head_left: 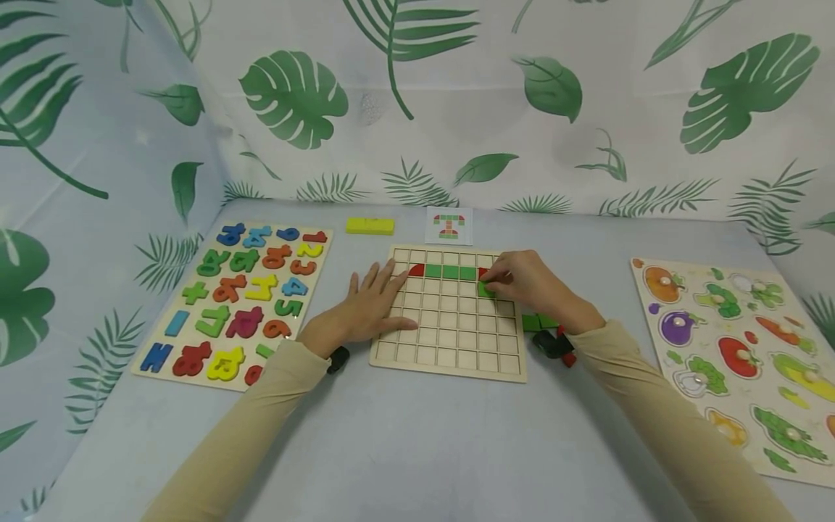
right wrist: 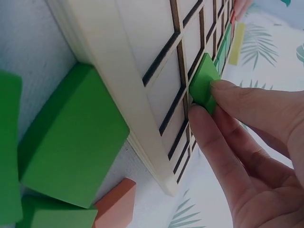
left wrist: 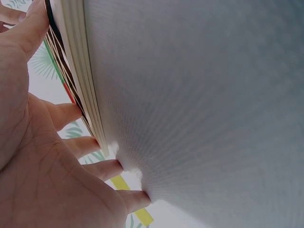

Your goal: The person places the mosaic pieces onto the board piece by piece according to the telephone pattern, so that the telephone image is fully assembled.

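A wooden grid board (head_left: 450, 338) lies in the middle of the table. My left hand (head_left: 362, 310) rests with fingers spread at the board's left edge, its fingertips near a red rounded piece (head_left: 416, 270). Green squares (head_left: 450, 272) run right from that piece along one row, up to another red piece (head_left: 483, 272) partly covered by my right fingers. Between thumb and fingers, my right hand (head_left: 533, 284) pinches a green square tile (right wrist: 203, 80), tilted over a grid cell just below the row's right end.
Loose green tiles (right wrist: 71, 137) and a reddish piece (right wrist: 116, 204) lie beside the board's right edge. Behind the board are a pattern card (head_left: 449, 226) and a yellow block (head_left: 370, 226). A number puzzle (head_left: 189, 304) stands left, a vegetable puzzle (head_left: 701, 290) right.
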A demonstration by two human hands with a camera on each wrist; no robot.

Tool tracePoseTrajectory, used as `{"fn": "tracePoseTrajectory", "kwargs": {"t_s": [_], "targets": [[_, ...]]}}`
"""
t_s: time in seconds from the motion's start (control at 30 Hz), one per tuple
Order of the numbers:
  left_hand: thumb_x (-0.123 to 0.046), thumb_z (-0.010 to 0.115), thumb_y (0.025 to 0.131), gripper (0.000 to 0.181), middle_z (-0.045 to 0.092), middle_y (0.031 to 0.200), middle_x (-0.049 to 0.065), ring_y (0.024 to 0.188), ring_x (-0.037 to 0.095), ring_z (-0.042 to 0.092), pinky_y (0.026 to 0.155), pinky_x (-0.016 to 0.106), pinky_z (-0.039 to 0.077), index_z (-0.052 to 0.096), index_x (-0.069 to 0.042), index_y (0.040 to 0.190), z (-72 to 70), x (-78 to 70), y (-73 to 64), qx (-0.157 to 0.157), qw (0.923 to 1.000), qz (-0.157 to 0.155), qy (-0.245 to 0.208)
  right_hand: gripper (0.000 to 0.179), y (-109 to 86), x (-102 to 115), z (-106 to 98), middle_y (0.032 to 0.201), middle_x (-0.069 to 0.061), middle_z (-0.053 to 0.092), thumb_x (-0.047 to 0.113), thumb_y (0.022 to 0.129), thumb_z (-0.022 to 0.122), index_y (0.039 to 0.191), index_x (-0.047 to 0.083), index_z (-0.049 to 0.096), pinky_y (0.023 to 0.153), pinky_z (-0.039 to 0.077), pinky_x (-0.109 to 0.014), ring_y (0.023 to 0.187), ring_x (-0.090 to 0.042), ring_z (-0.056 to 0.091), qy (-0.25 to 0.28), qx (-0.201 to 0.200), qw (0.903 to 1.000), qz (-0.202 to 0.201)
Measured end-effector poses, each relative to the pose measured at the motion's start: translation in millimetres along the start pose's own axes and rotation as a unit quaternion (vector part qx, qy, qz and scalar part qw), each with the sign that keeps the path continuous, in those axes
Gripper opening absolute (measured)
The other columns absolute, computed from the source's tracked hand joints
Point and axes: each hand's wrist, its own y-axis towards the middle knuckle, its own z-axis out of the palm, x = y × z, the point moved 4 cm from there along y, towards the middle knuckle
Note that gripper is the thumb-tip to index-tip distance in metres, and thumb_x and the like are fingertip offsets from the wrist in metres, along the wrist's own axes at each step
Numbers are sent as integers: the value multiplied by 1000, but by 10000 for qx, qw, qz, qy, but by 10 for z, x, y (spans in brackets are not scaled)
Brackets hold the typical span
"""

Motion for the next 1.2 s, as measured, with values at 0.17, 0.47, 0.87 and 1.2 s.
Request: {"fn": "tracePoseTrajectory", "kwargs": {"t_s": [0.17, 0.47, 0.87, 1.2], "targets": [[-56, 58, 104, 96, -10, 174, 19, 158, 44, -12, 121, 68, -8, 7, -8, 169, 2, 2, 1, 37, 10000, -9, 12, 9, -8, -7, 18, 90, -12, 73, -6, 89, 79, 98, -7, 81, 80, 60, -45, 88, -32, 71, -66, -58, 9999, 65], [-54, 60, 104, 95, -10, 174, 20, 158, 44, -12, 121, 69, -8, 8, -7, 169, 9, 5, 0, 21, 9999, 39, -120, 11, -79, -27, 15, 100, -13, 75, -6, 92, 76, 102, -4, 81, 86, 60, -47, 96, -32, 71, 99, 127, 9999, -3], [-53, 60, 104, 94, -9, 174, 21, 158, 45, -11, 121, 69, -8, 10, -6, 169, 10, -3, 10, -4, 10000, 20, -38, 30, -488, -228, -366, 122, -13, 69, 2, 96, 75, 126, 1, 74, 96, 55, -53, 114, -31, 64, 338, 276, 9989, -155], [-57, 59, 103, 97, -10, 174, 19, 158, 44, -12, 121, 68, -8, 7, -8, 169, 9, 15, 22, 28, 10000, -35, 24, 32, -826, -387, -591, 105, 4, 73, -4, 82, 86, 110, 10, 78, 83, 59, -30, 93, -15, 70, -109, 177, 9969, -763]]}}
